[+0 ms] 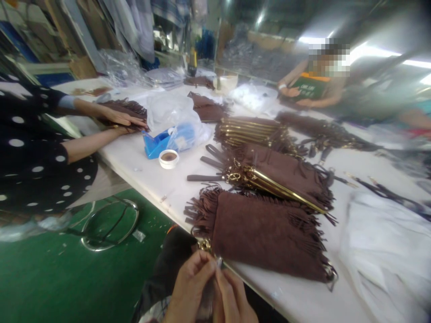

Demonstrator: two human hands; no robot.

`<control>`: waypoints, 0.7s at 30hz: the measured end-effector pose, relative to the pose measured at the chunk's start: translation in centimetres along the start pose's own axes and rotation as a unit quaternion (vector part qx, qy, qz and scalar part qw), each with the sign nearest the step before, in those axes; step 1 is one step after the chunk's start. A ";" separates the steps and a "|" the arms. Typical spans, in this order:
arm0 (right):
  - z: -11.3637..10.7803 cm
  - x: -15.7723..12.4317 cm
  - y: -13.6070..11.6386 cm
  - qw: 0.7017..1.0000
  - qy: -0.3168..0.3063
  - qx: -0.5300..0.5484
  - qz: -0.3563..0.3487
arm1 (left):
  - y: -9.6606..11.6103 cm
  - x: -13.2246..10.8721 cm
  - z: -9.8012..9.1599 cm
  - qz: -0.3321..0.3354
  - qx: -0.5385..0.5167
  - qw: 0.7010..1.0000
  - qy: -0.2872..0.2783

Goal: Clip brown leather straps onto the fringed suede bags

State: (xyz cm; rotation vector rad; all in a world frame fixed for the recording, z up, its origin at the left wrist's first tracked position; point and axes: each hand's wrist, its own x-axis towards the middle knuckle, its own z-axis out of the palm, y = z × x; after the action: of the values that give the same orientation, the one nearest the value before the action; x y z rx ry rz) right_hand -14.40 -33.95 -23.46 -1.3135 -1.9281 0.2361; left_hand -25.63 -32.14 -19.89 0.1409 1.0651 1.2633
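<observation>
A brown suede fringed bag [259, 229] lies flat at the near edge of the white table, directly in front of me. Gold metal hardware [204, 244] sticks out from its near left corner. Just below that corner, my left hand [190, 285] and my right hand [232, 294] meet fingertip to fingertip, both closed in a pinch. A small shiny bit shows between the fingertips, but what it is stays unclear. Behind this bag lies a stack of similar bags [279, 163] with gold bars, clasps and brown wrist straps [205, 178].
A small white tub of brown stuff [169, 159] stands beside a blue tape dispenser [156, 142]. White sheeting [384, 251] covers the table's right side. At left, a co-worker's hands [123, 120] rest on a fringed piece; another person stands across the table. A metal-ringed stool [134, 211] is on the green floor.
</observation>
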 end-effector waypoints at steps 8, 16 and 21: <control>-1.9 3.4 0.4 0.964 -0.111 0.197 0.141 | -0.1 -0.1 -0.2 0.015 0.047 0.999 0.003; -1.1 2.9 0.7 0.943 -0.106 0.225 0.220 | 0.0 -0.1 -0.8 0.033 0.116 0.993 0.004; -0.8 3.0 0.7 0.945 -0.108 0.219 0.217 | 0.4 0.0 -1.2 0.082 0.185 0.979 -0.006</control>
State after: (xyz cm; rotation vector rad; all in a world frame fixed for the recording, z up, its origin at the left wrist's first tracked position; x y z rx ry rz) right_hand -13.87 -31.26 -21.78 -1.4250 -1.5995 1.0054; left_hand -26.76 -32.60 -20.32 0.5296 1.2908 1.1963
